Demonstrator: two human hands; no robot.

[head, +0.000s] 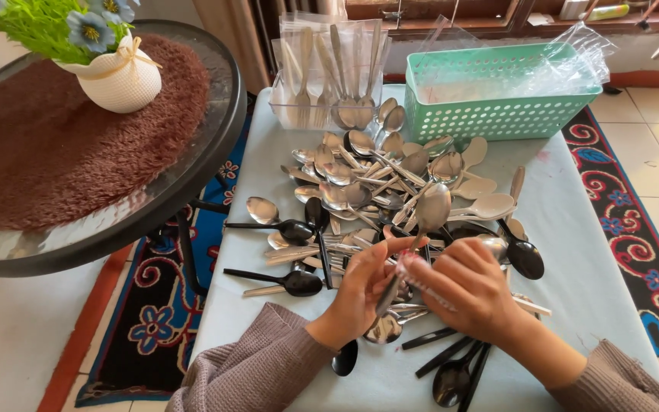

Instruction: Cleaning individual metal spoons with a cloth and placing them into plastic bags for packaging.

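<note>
Two hands hold one metal spoon above a heap of cutlery.

The left hand point(364, 286) pinches the spoon point(421, 229) at its lower handle, fingers curled narrow around it; the spoon tilts up and away from the hand, its bowl raised over the heap point(375, 183). The right hand point(467, 286) sits just beside the handle, fingers closed on a small clear wrapper point(419, 276) that touches the handle. The heap of metal and black plastic spoons and forks lies on a pale blue table point(573, 252). Behind the heap stands a green basket point(497, 91) with clear bags; left of the basket, a clear box point(329, 76) of cutlery. Far left of the heap, a white vase point(120, 76) sits on a round table point(78, 168).
</note>
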